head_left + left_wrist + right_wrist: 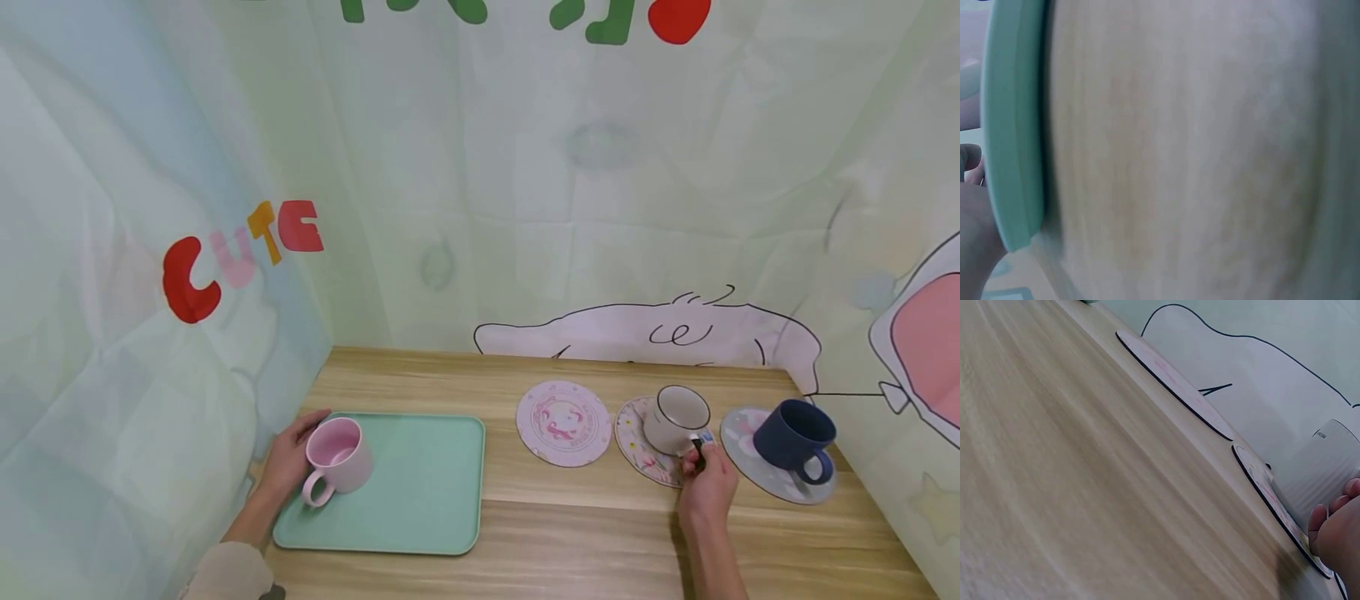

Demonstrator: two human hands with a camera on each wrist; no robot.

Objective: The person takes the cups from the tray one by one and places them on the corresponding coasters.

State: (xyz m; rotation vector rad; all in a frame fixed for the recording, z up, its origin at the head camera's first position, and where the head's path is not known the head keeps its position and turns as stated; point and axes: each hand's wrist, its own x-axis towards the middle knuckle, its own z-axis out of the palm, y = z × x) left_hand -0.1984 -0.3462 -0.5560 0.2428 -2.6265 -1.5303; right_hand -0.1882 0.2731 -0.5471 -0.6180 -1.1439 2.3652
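Observation:
My right hand [708, 485] pinches the dark handle of a white mug [671, 423]. The mug stands upright, its base right at the flowered round coaster [642, 454]; the right wrist view shows its ribbed side and my curled fingertips [1319, 519]. On the left, my left hand [287, 457] grips the left edge of a mint-green tray [420, 483], with part of the fingers hidden behind a pink mug [348, 458]. That pink mug sits upright on the tray's left side, handle toward me. In the left wrist view the tray's rim [1013, 125] passes beside the hand.
A pink round coaster [562, 423] lies between the tray and the flowered coaster. At the far right, a dark blue mug [791, 437] stands on a grey coaster [750, 454]. A printed curtain [525, 208] rises behind the wooden table [570, 542] and along its sides.

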